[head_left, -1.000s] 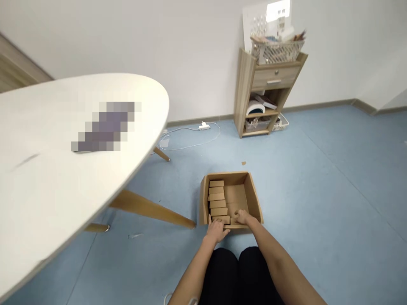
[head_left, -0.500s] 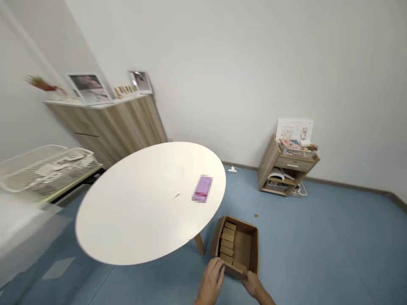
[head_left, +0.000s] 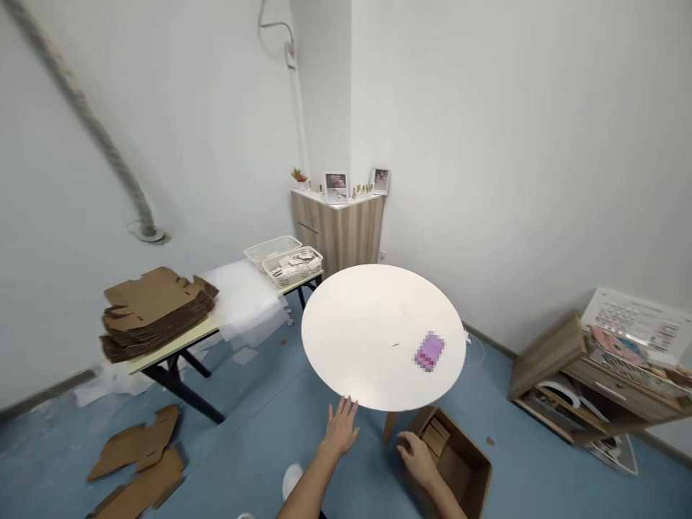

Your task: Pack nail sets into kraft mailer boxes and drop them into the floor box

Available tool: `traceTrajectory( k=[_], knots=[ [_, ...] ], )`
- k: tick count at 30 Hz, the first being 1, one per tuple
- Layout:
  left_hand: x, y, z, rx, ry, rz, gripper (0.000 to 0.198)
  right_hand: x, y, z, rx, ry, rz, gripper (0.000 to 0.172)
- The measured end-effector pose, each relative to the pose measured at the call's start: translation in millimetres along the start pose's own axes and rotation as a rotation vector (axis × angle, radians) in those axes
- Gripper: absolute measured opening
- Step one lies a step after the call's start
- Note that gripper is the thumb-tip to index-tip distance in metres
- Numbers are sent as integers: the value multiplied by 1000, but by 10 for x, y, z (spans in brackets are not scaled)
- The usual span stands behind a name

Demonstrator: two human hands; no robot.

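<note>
My left hand (head_left: 342,429) is stretched out with its fingers spread, just in front of the near edge of the round white table (head_left: 351,324). It holds nothing. My right hand (head_left: 417,458) hangs over the left side of an open cardboard box (head_left: 466,461) on the floor, its fingers loosely bent with a gap between them and nothing visible in them. Several small brown cartons (head_left: 434,435) stand inside the box along its left side, partly covered by that hand. A blurred-out purple packet (head_left: 430,351) lies on the table's right part, with a small thin object (head_left: 395,344) beside it.
A side table at left carries a stack of flat cardboard (head_left: 156,310), white sheets (head_left: 243,292) and white baskets (head_left: 295,268). Cardboard pieces (head_left: 135,443) lie on the floor. A corner cabinet (head_left: 346,234) stands behind, and a small shelf unit (head_left: 595,382) is at right.
The view has swung left, bringing the side table and flat cardboard into sight. My left hand has left the box and spread out toward the round table. My right hand has shifted to the box's left side.
</note>
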State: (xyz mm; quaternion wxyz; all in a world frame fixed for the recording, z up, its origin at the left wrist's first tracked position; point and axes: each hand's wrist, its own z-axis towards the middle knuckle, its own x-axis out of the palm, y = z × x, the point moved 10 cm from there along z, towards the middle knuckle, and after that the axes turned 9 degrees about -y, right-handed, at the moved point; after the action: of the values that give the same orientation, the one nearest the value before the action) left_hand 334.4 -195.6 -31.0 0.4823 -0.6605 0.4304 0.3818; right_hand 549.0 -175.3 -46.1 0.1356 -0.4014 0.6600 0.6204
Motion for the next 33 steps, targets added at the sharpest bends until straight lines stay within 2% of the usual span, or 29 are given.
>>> traceTrajectory(
  k=[3,6,8,12,15,18,21,26,33],
  knots=[
    [42,205,-15,38,87,-42,76,218,478,398,-68,-17,-38,44],
    [-65,575,28,64,113,-92,80,557,897,806,-99,-7,-111,48],
    [-210,950,66,39,119,-141,75,815,1129,1075,-85,18,-181,51],
    [-603,1872,130,-30,120,-179,63,1218,1483,1569,-43,21,-301,51],
    [-944,2550,218,-64,103,-157,56,1357,1675,1887,-1,-38,-342,47],
    [-1303,3075,389,-85,62,-144,51,1432,1899,2178,37,-74,-345,44],
    [-1651,3431,615,-107,7,-183,49,1510,2223,2501,23,-66,-336,44],
    [-2140,3861,1028,-131,-89,-261,51,1689,2789,3142,-59,-16,-291,47],
    [-2569,4522,1696,-189,-185,-276,46,1849,3500,4172,-134,21,-223,44]
  ],
)
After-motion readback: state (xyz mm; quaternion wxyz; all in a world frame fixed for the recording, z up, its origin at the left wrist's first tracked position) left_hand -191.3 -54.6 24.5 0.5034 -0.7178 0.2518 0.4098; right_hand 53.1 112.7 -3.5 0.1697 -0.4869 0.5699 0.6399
